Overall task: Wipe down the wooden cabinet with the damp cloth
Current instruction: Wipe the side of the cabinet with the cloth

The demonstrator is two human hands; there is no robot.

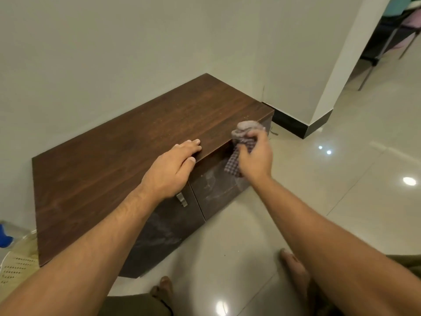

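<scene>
Low wooden cabinet (109,160) sits on the floor (319,201) in a wall corner, with the person crouched in front. L hand (169,171) lies flat on the top surface near its front edge, fingers straight, thumb over the lip. It holds nothing and acts as a brace. R hand (255,159) is curled tight round the bunched checked cloth (245,131), pressing it to the upper part of the R door (218,188), just under the lip and near the R corner. Door fronts show pale smears and dust streaks; the top has a few specks toward the back. Step in hand, by my reading: wiping the front face. To do it well, flatten the cloth into a pad rather than a ball, for more contact area. Work top to bottom in overlapping horiz. passes so grime isn't dragged over cleaned wood. Use moderate pressure, since the door may flex or swing. Work round the metal handle (182,199) on the L door, incl. behind it. Refold to a fresh side when soiled. L hand planted on top steadies the body. Risk: an over-wet cloth may streak the dark finish.
</scene>
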